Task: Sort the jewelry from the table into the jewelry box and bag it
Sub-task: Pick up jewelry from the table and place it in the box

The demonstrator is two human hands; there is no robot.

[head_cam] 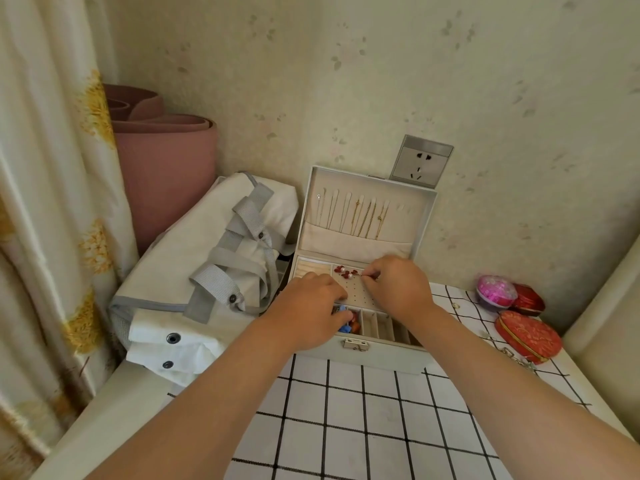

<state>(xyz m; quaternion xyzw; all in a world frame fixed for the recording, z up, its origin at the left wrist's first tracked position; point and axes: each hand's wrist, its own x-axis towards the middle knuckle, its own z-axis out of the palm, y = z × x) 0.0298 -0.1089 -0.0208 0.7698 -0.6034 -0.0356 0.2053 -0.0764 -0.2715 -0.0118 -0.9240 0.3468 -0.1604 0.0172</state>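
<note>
soft white canvas bag (pixel 207 271), grey webbing straps, slumps left of jewelry box (pixel 381 355). left hand (pixel 311 315) curls over front-left compartment's blue, orange beads (pixel 348 325); grip hidden, cannot tell. jewelry box pale, rectangular, open on grid-cloth bench (pixel 363 427). right hand (pixel 396 285) pinches small earring (pixel 364 276) over perforated velvety pad (pixel 355 297) beside red studs (pixel 343 270).

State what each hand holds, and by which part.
Right hand pinches a small piece over the stud panel; which part is too small to tell. Left hand covers coloured pieces; grip cannot be told.
</note>
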